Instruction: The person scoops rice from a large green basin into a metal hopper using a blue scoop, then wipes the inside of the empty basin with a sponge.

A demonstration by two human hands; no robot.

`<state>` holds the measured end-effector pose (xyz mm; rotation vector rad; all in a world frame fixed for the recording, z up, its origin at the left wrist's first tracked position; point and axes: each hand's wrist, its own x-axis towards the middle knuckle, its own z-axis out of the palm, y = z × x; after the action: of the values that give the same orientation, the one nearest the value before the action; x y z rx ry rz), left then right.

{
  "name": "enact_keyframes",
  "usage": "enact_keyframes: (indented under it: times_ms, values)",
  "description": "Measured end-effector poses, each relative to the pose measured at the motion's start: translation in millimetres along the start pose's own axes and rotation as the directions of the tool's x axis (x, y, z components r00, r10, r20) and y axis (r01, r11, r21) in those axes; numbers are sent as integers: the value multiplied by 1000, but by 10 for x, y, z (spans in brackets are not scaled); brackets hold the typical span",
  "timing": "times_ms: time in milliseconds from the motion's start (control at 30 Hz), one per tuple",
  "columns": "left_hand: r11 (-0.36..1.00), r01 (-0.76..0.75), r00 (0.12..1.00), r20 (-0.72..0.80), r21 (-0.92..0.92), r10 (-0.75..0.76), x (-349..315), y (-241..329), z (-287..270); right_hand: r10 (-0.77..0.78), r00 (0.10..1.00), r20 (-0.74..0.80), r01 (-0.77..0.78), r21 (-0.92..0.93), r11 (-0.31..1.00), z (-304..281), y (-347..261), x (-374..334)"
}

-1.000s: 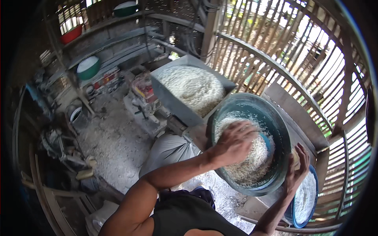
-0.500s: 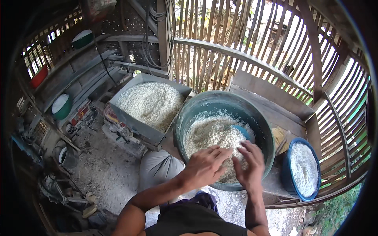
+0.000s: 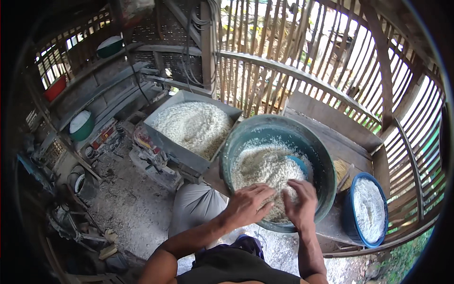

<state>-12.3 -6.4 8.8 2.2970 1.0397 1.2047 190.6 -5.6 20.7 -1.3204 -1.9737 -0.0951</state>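
Right hand (image 3: 301, 203) has swung from the green tub's (image 3: 318, 164) right side to its near edge, by the left hand (image 3: 249, 204); both half-curled, seemingly empty. Whitish meal (image 3: 267, 165) still heaps inside, tabletop's (image 3: 352, 154) near edge, so probably unfinished tbh.

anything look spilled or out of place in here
Pale powder is scattered over the floor, which looks like spillage. In the green tub, a blue object sits partly buried in the pale crumbly heap, odd because its full shape is hidden.
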Motion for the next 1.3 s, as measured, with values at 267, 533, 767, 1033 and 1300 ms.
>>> enact_keyframes:
  times_ms: [267, 533, 767, 1033, 1300]
  values:
    - [998, -48, 889, -454, 47, 64, 91, -115, -756, -67, 994, 84, 52, 170, 984, -143, -311, 550]
    - [925, 209, 596, -791, 318, 138, 461, -824, -1908, -534, 844, -59, 537, 136, 833, 240, -972, 1821]
    - [796, 470, 711, -698, 382, -85, 447, -1601, -1470, -380, 904, 197, 273, 417, 867, 1641, -876, 2099]
    - [874, 478, 370, -923, 93, -104, 342, -1606, -1579, -451, 746, 490, 243, 430, 869, 1955, -1207, 2943]
    - [867, 477, 410, -909, 140, -79, 254, -1692, -1508, -534, 597, 599, 481, 265, 835, 3009, -1874, 3044]
